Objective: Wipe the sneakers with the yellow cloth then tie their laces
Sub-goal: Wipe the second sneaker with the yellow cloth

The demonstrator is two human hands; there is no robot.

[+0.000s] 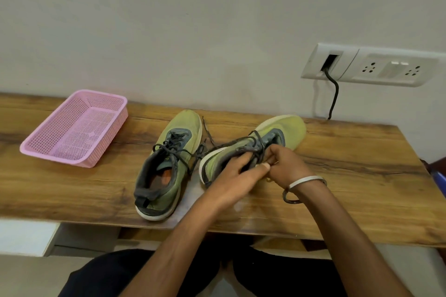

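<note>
Wood-grain tabletop [337, 176] runs across the view against a pale wall, and everything in play sits on it. Largest after that is the pink basket [74, 128], parked at about ten o'clock from the shoes, well apart from them, probably so it stays out of the working space. No yellow cloth can be made out in it or elsewhere.

Next, the left sneaker [166, 164] lies flat on its sole at nine o'clock from the hands, toe toward the wall, its dark laces [183, 152] loose and trailing toward its partner; it looks set aside to wait its turn. The right sneaker [255, 147] is tipped onto its side with its toe at one o'clock, likely rolled so the lacing faces the person and is easier to reach.

Both hands meet over that shoe's lacing. The left hand [231, 173] covers the collar and steadies the shoe, its thumb [261, 167] pressed against the other hand and its fingers curled into the laces. The right hand [287, 164], at three o'clock from the left, pinches the lace between curled fingers, a bangle [306, 182] on its wrist. A loose lace loop [290, 196] dangles at five o'clock. Tying seems under way on this shoe.
</note>
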